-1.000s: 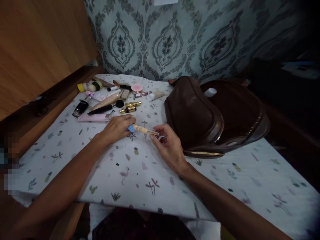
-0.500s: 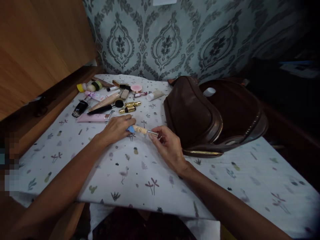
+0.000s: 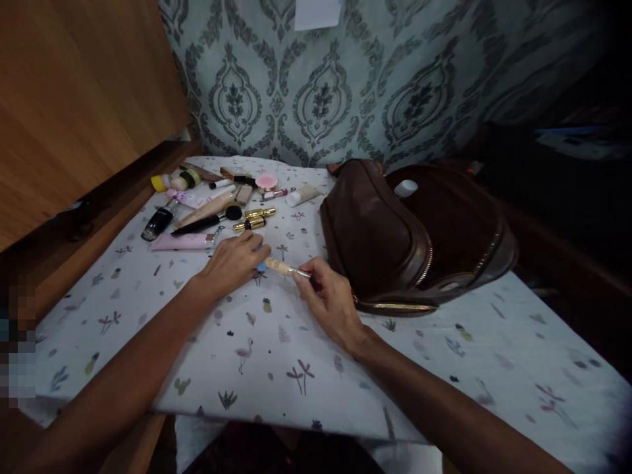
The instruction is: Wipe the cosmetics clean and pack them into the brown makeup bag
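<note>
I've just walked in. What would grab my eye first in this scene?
Probably the big brown bag, lying on the right of the patterned cloth. Next, near the middle, the left hand and right hand hold a slim beige tube between them, with a bit of blue at the left fingers. Beyond the left hand, cosmetics lie scattered.

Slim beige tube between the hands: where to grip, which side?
Probably pinch the middle of the slim beige tube from above: its narrow body suits a pinch, the right hand holds its silver end, the left hand is at the blue bit opposite, and the middle is uncovered.
</note>
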Demonstrator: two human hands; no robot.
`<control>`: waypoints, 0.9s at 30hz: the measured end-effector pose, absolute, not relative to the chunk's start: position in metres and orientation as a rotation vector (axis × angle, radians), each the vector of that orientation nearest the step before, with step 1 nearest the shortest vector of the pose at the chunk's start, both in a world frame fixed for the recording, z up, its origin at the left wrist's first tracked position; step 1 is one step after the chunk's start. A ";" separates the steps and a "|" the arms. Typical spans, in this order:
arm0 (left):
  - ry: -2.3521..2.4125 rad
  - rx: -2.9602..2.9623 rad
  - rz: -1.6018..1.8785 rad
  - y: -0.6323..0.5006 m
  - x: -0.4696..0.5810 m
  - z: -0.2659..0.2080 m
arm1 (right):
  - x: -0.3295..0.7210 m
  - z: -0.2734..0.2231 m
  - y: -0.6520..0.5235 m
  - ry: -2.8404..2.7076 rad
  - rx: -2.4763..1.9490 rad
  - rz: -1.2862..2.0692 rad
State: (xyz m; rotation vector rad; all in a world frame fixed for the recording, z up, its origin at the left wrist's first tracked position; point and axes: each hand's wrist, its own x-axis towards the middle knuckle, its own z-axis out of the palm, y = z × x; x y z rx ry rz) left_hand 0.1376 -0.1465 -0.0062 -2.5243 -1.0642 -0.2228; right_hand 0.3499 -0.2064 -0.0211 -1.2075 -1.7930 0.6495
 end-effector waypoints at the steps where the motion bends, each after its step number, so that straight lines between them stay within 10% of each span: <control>1: -1.029 -2.506 -0.225 -0.150 0.142 -0.006 | 0.350 -0.021 -0.207 -1.792 -1.217 0.663; 19: -1.115 -2.661 -0.322 -0.149 0.146 -0.011 | 0.351 -0.020 -0.208 -1.654 -1.107 0.704; 27: -1.467 -3.218 -1.057 -0.142 0.138 -0.001 | 0.352 -0.005 -0.213 -1.527 -1.062 0.697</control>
